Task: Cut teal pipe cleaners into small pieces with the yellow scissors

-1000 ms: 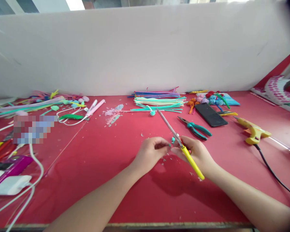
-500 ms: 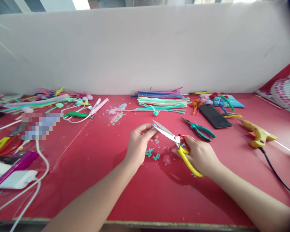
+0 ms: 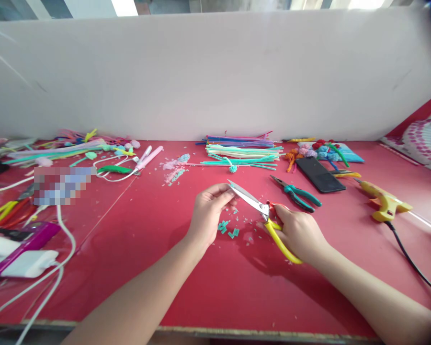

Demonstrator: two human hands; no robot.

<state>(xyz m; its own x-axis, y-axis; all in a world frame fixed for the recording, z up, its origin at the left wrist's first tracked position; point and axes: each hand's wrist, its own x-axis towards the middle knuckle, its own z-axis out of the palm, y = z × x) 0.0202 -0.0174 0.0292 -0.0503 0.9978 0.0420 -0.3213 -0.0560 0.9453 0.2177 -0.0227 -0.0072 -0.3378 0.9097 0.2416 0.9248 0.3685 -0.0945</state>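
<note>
My right hand (image 3: 298, 232) grips a pair of scissors (image 3: 249, 199) with one yellow and one red handle, the blades pointing up and left. The blades lie almost closed, their tips at the fingertips of my left hand (image 3: 211, 211). My left thumb and fingers are pinched together there; the small teal piece of pipe cleaner they hold is mostly hidden behind fingers and blades. Below the blades, short cut teal pieces (image 3: 233, 233) and fine fluff lie scattered on the red table (image 3: 215, 302).
Bundled pipe cleaners (image 3: 242, 151) lie at the back, by a small teal pompom (image 3: 232, 168). To the right are teal-handled pliers (image 3: 298, 194), a black phone (image 3: 319, 175) and a yellow glue gun (image 3: 384, 201). White cables (image 3: 70, 239) and tools crowd the left. A white panel (image 3: 215, 76) stands behind.
The scissor blades have closed closer together at my left fingertips, and the teal bit that showed between them is now covered. Both hands stay in nearly the same place.
</note>
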